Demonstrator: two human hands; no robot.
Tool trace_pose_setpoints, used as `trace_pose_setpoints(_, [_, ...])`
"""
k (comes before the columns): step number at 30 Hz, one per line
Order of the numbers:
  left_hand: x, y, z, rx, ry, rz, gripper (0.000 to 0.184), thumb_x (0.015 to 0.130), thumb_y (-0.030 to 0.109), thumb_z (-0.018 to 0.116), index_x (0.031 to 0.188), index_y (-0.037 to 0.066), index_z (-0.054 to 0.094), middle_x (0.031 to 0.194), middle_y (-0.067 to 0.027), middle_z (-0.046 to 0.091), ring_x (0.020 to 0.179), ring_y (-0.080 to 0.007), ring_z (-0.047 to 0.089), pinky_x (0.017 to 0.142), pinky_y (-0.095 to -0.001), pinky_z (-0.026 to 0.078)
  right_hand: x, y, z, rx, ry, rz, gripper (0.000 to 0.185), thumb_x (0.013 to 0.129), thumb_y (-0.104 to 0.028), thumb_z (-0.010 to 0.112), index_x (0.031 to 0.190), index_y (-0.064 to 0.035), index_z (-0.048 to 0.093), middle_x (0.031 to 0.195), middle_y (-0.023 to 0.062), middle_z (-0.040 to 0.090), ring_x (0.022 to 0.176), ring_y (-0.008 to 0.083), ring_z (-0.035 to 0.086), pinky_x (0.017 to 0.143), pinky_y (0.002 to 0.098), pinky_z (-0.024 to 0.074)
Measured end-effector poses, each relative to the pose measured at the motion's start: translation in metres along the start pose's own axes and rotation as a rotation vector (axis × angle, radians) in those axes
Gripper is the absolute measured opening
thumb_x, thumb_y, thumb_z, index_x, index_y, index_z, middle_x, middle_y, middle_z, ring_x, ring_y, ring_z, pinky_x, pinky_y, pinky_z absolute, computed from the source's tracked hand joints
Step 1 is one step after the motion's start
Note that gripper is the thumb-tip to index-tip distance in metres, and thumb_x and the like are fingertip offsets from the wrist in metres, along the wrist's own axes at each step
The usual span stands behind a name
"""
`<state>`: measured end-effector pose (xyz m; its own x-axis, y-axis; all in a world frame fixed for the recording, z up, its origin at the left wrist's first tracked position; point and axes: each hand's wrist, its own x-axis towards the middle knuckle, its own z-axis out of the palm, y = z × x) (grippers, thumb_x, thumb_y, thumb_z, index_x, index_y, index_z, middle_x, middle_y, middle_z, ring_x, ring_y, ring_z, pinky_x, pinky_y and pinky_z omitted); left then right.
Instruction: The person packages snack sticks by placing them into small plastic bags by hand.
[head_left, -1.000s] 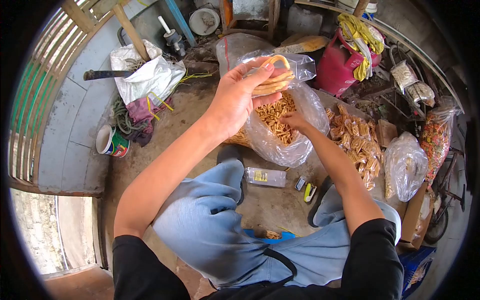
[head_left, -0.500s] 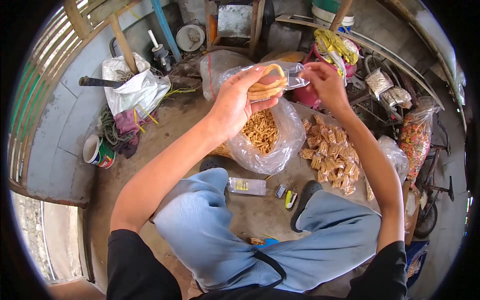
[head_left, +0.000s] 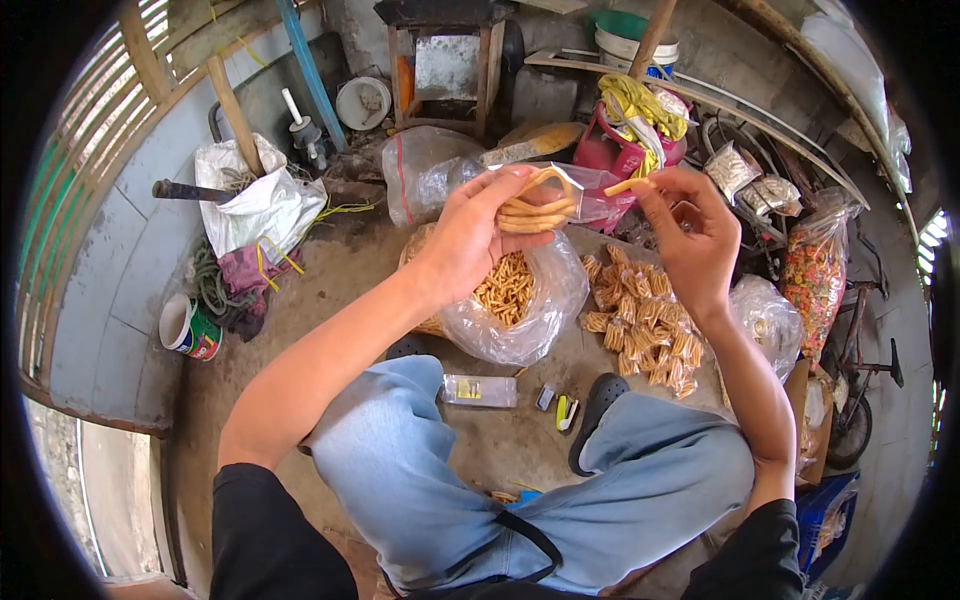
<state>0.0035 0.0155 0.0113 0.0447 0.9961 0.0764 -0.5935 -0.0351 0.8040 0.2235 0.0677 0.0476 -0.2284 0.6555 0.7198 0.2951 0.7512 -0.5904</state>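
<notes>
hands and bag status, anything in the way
Left hand holds clear bag, snack sticks inside. Right hand pinches another stick close by. Nothing visibly in between.

Large open bag [head_left: 558, 305] of snack sticks [head_left: 503, 288], one. Above it: small clear bag [head_left: 588, 196], one. Above and right: held stick [head_left: 625, 187], one; pink tub [head_left: 598, 147], one; white-filled bags [head_left: 733, 171], two. Right: small stick packets [head_left: 645, 320], one heap, too many to count. Below: labelled pack [head_left: 482, 391], one; stapler [head_left: 567, 413], one; small box [head_left: 545, 398], one. Left: printed bucket [head_left: 198, 335], one.
</notes>
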Motion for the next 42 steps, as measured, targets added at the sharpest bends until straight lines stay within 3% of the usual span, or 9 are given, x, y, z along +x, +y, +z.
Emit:
trace_pose_setpoints(4, [-0.004,0.0,0.011,0.02,0.009,0.007,0.028,0.096,0.018,0.051,0.119,0.003,0.055,0.11,-0.0134,0.065,0.098,-0.0243,0.066,0.082,-0.0358,0.058,0.0,-0.003,0.002,-0.133,-0.045,-0.212,0.013,0.079,-0.005,0.075,0.09,-0.0019,0.068,0.083,0.0023,0.064,0.065,0.0028,0.048,0.053,0.0195,0.0385])
trace_pose_setpoints(10, [-0.008,0.0,0.017,0.112,-0.089,0.025,0.035,0.09,0.005,0.048,0.125,0.003,0.05,0.119,-0.014,0.06,0.108,-0.0235,0.062,0.086,-0.0366,0.057,-0.002,0.002,0.007,-0.07,-0.054,-0.115,0.013,0.078,-0.006,0.076,0.089,-0.0027,0.07,0.081,0.0017,0.062,0.065,0.004,0.049,0.054,0.0194,0.0371])
trace_pose_setpoints(14, [-0.011,0.001,0.018,0.133,-0.073,0.035,0.036,0.09,0.003,0.048,0.126,0.004,0.049,0.119,-0.0135,0.06,0.107,-0.0234,0.062,0.085,-0.0366,0.057,0.001,0.004,0.006,-0.133,-0.002,-0.214,0.012,0.077,-0.005,0.076,0.087,-0.0029,0.071,0.081,0.0007,0.061,0.065,0.0044,0.048,0.055,0.0195,0.037])
trace_pose_setpoints(17, [-0.012,0.002,0.018,0.148,-0.095,0.036,0.036,0.09,0.002,0.048,0.126,0.003,0.049,0.119,-0.0133,0.059,0.106,-0.023,0.061,0.085,-0.0364,0.057,-0.002,0.003,0.007,-0.074,-0.02,-0.152,0.015,0.074,-0.011,0.079,0.086,-0.0045,0.073,0.079,0.0014,0.06,0.069,0.0096,0.053,0.059,0.0244,0.042])
trace_pose_setpoints(19, [-0.013,0.001,0.019,0.165,-0.113,0.05,0.035,0.091,0.002,0.048,0.125,0.003,0.049,0.119,-0.0132,0.058,0.106,-0.0224,0.061,0.084,-0.0364,0.057,-0.007,0.0,0.009,0.04,-0.124,0.125,0.017,0.075,-0.012,0.079,0.089,-0.004,0.074,0.085,-0.0016,0.06,0.075,0.0081,0.053,0.063,0.0241,0.0423])
trace_pose_setpoints(28, [-0.012,-0.003,0.017,0.151,-0.077,0.082,0.034,0.091,0.001,0.046,0.125,0.003,0.048,0.12,-0.0127,0.058,0.108,-0.0216,0.06,0.09,-0.0368,0.054,-0.006,0.003,0.017,0.375,-0.324,0.206,0.022,0.089,-0.021,0.066,0.102,-0.0041,0.072,0.122,0.0085,0.054,0.111,0.0164,0.049,0.092,0.0302,0.0404])
trace_pose_setpoints(32, [-0.011,-0.003,0.015,0.108,-0.076,0.076,0.033,0.092,0.001,0.047,0.124,0.003,0.049,0.12,-0.0116,0.058,0.11,-0.0204,0.06,0.092,-0.0366,0.053,-0.012,0.002,0.019,0.153,-0.364,0.083,0.024,0.089,-0.021,0.066,0.103,-0.0022,0.071,0.122,0.0098,0.054,0.112,0.0172,0.051,0.091,0.0297,0.0417])
trace_pose_setpoints(37, [-0.006,-0.01,0.015,0.154,-0.074,0.134,0.028,0.095,0.011,0.055,0.121,0.003,0.052,0.12,-0.0098,0.06,0.104,-0.0182,0.062,0.091,-0.0347,0.053,-0.013,0.003,0.028,0.428,-0.358,0.235,0.024,0.09,-0.021,0.066,0.102,0.0001,0.071,0.122,0.0092,0.055,0.105,0.0142,0.055,0.089,0.0272,0.0442])
trace_pose_setpoints(42, [-0.004,-0.008,0.007,0.154,-0.008,0.044,0.026,0.093,0.016,0.06,0.117,0.005,0.057,0.113,-0.0077,0.063,0.1,-0.0167,0.064,0.083,-0.0327,0.056,-0.01,0.009,0.033,0.553,-0.314,0.351,0.024,0.09,-0.021,0.066,0.099,0.001,0.07,0.119,0.0083,0.056,0.104,0.0125,0.055,0.089,0.026,0.0439])
